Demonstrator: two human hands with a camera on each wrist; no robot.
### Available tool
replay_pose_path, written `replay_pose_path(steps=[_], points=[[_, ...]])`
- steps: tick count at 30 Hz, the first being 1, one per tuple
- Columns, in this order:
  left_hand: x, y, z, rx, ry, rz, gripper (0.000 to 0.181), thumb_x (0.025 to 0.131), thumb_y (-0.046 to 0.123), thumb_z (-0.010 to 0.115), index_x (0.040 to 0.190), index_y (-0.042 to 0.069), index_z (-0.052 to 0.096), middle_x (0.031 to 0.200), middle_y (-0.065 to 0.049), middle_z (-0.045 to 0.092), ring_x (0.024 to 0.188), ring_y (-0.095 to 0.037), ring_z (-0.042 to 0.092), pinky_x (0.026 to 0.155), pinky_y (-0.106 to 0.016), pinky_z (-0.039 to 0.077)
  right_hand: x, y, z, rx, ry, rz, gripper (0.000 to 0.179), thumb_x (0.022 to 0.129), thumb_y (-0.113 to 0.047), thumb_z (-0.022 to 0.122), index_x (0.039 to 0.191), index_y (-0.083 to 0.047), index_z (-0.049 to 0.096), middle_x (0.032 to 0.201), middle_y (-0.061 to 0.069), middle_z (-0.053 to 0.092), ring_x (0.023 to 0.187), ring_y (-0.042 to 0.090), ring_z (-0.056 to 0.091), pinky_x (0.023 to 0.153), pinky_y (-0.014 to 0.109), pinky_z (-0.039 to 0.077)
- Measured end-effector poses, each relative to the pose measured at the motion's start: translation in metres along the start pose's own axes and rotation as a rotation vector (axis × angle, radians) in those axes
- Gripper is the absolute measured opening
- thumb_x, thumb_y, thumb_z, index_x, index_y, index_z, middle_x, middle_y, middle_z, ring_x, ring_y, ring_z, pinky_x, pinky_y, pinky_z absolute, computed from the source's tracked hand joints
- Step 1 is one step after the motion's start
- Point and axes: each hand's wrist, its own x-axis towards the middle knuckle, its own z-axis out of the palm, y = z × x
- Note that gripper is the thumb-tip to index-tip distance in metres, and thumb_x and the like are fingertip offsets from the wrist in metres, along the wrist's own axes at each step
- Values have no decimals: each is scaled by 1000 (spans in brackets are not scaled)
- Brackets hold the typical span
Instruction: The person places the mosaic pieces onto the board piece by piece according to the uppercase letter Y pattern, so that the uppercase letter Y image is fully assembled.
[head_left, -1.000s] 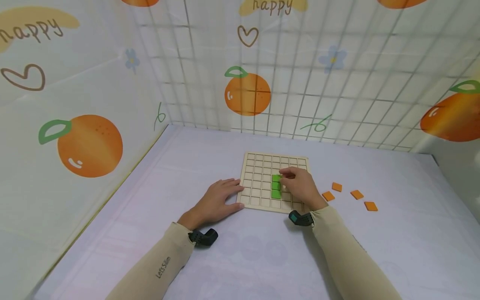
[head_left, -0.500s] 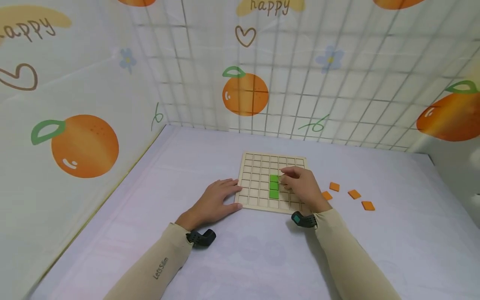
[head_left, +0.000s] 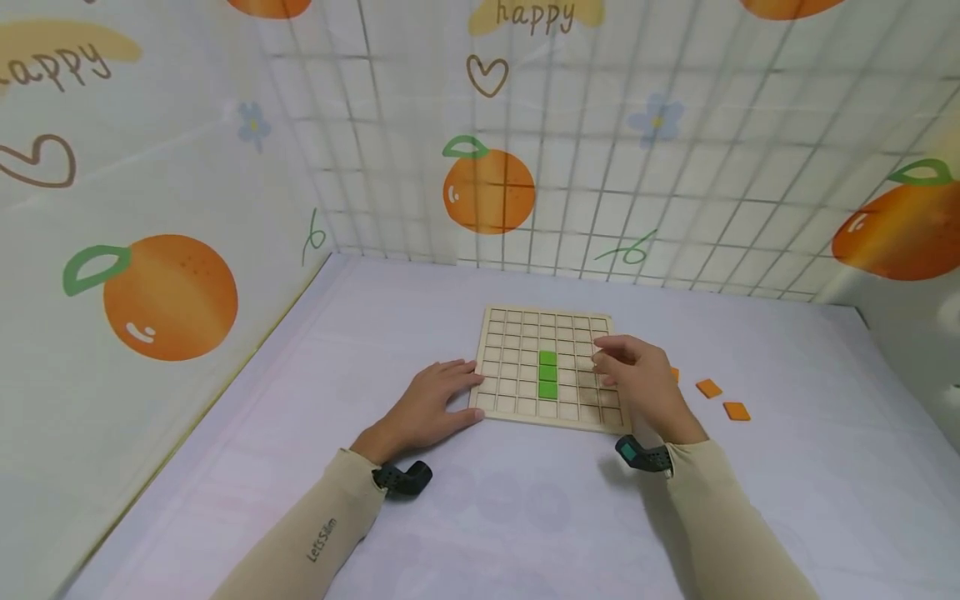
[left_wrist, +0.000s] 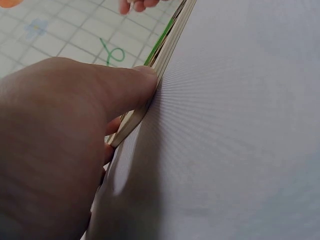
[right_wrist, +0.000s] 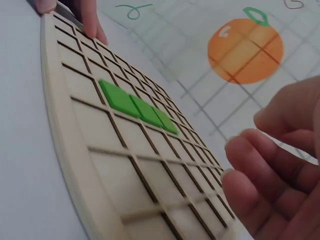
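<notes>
A square wooden grid board lies on the table, with three green tiles in one column of its cells. My left hand rests along the board's left side, fingers extended. In the left wrist view its thumb lies against the board's edge. Over the right side of the board hovers my right hand, its fingers loosely bent. The right wrist view shows nothing between these fingers, while the green tiles sit in their cells beyond.
Orange square tiles lie right of the board: one farther back, another nearer, and a third partly behind my right hand. A white cloth printed with oranges hangs behind the table and at the left, with a wire grid at the back.
My right hand has moved right, away from the green tiles, and now covers part of the orange tiles. The left hand keeps its place at the board. The head view has shifted slightly.
</notes>
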Motion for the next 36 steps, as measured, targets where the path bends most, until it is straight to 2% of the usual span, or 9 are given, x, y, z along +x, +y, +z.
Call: replay_pose_path(steps=[9, 19, 28, 36], points=[[-1, 1, -1, 10, -7, -16, 57, 97, 45, 62, 145, 16, 55, 157, -3, 41, 147, -23, 29, 120, -45, 19, -13, 10, -32, -69, 99, 117, 49, 99, -40, 63, 135, -7, 60, 119, 16, 67, 92, 29, 66, 74, 25, 57], [-1, -1, 2, 19, -10, -13, 56, 97, 46, 61, 145, 16, 55, 157, -2, 41, 147, -22, 29, 120, -43, 20, -22, 27, -58, -125, 166, 148, 49, 101, -38, 59, 137, -4, 58, 123, 18, 66, 92, 20, 70, 75, 16, 54], [0, 1, 2, 9, -21, -37, 56, 97, 47, 61, 145, 18, 55, 158, 0, 39, 148, -20, 28, 120, -43, 19, -27, 37, -68, -117, 129, 206, 57, 99, -43, 63, 140, -5, 55, 125, 17, 64, 85, 21, 67, 72, 21, 55], [-1, 1, 0, 15, -21, -43, 56, 97, 47, 61, 145, 17, 55, 158, -1, 39, 148, -21, 28, 120, -44, 19, -27, 42, -72, -199, 58, 161, 53, 99, -36, 64, 139, -2, 56, 126, 19, 62, 81, 21, 63, 67, 24, 54]])
